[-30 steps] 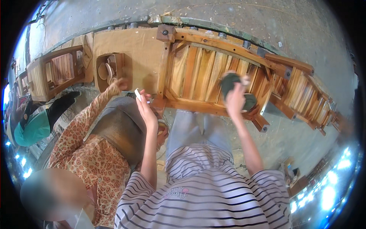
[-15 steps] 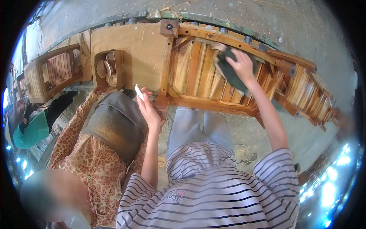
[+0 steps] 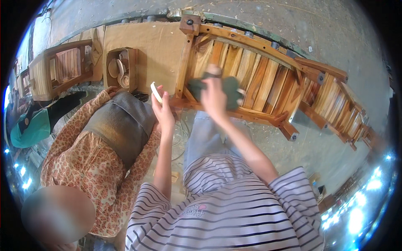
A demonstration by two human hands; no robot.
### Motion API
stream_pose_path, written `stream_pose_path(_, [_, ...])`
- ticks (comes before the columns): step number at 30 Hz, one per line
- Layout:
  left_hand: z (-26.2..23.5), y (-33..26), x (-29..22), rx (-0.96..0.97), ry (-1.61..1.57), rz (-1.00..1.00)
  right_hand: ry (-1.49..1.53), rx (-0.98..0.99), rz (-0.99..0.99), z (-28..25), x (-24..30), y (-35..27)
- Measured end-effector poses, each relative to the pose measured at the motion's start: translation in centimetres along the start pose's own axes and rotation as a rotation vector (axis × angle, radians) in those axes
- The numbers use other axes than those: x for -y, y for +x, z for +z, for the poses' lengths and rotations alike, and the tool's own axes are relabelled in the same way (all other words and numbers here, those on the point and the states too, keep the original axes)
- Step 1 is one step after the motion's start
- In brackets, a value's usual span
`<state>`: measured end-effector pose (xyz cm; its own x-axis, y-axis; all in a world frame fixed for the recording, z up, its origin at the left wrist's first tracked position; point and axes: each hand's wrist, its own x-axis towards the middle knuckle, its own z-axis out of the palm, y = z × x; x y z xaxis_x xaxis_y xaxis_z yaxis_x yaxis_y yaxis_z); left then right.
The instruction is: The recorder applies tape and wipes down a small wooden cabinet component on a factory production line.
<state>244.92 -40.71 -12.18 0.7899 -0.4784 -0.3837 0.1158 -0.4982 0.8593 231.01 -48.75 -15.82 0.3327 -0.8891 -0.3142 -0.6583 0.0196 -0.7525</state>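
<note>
A slatted wooden furniture piece (image 3: 261,81) with a thick frame lies in front of me, its slats in light and reddish-brown tones. My right hand (image 3: 214,98), blurred by motion, grips a dark green cloth (image 3: 231,92) against the slats near the left part of the near rail. To the left of the frame, my left hand (image 3: 164,113) is raised, its fingers closed around a slim, white-edged object (image 3: 156,92). Exactly what that object is, I cannot tell.
Brown cardboard (image 3: 157,50) covers the surface left of the frame. An open box (image 3: 135,69) holds wooden spoons and bowls. Close on my left stands a person in a patterned shirt (image 3: 100,167). More slatted wooden pieces (image 3: 335,100) line up to the right.
My right hand has swept the cloth left and nearer to me, from the far right slats to the near left ones. My left hand still holds the white-edged object, slightly shifted.
</note>
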Motion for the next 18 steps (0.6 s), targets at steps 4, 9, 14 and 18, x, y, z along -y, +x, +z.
stream_pose_path(4, [0.0,-1.0,-0.5,-0.098,0.131,0.180,0.375,0.187,-0.114,-0.4,0.9,2.0])
stream_pose_path(9, [2.8,-6.2,-8.6,0.128,-0.080,0.155,0.525,0.209,-0.164,-15.7,-0.9,1.3])
stream_pose_path(14, [9.1,-10.1,-11.6,0.697,-0.190,-0.108,0.747,0.450,-0.257,-24.8,1.0,-1.7])
stream_pose_path(18, [12.2,-11.7,-10.0,0.931,-0.488,-0.385,0.946,0.795,-0.064,-28.8,0.1,-5.1])
